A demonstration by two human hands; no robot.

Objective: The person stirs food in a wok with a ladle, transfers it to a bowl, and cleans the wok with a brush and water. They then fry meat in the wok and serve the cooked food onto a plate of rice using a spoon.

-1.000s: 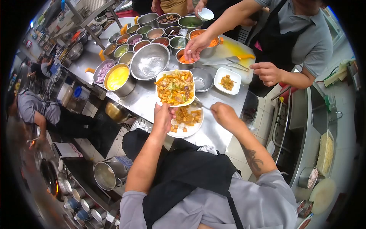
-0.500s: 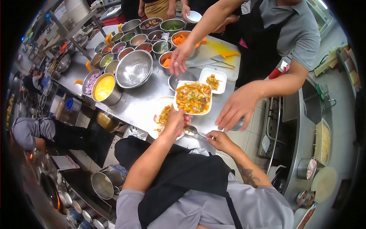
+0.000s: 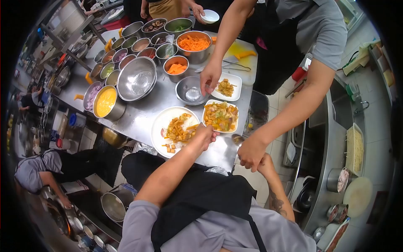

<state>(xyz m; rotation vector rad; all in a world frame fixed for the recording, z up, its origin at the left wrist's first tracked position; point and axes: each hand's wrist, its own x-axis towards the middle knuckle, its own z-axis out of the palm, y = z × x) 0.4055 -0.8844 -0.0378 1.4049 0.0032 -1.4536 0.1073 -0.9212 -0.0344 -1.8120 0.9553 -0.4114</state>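
Note:
My left hand [image 3: 206,137] grips the near edge of a white square bowl [image 3: 206,122] of chopped, sauced vegetables. Under that forearm lies a round white plate [image 3: 157,126] with similar food and pale grains. My right hand [image 3: 266,165] is by the table's near right corner, its fingers mostly hidden behind a co-worker's closed hand [image 3: 252,152]. A metal spoon [image 3: 237,139] sticks out from that hand; whether my fingers still touch its handle is hidden. The co-worker's other hand [image 3: 210,78] reaches down between a steel bowl [image 3: 187,91] and a smaller white dish of food [image 3: 236,93].
Steel pots of cut vegetables crowd the far table, among them shredded carrot [image 3: 193,43] and a pot of yellow liquid [image 3: 106,102]. A large steel bowl [image 3: 136,80] stands nearer. Tongs and a yellow-handled knife [image 3: 245,54] lie on a cutting board. Another person holds a small white bowl [image 3: 210,17].
My left hand has moved the square bowl right, off the round plate, uncovering more of it. My right hand and the spoon have shifted right. The co-worker's hand has closed over the spoon handle.

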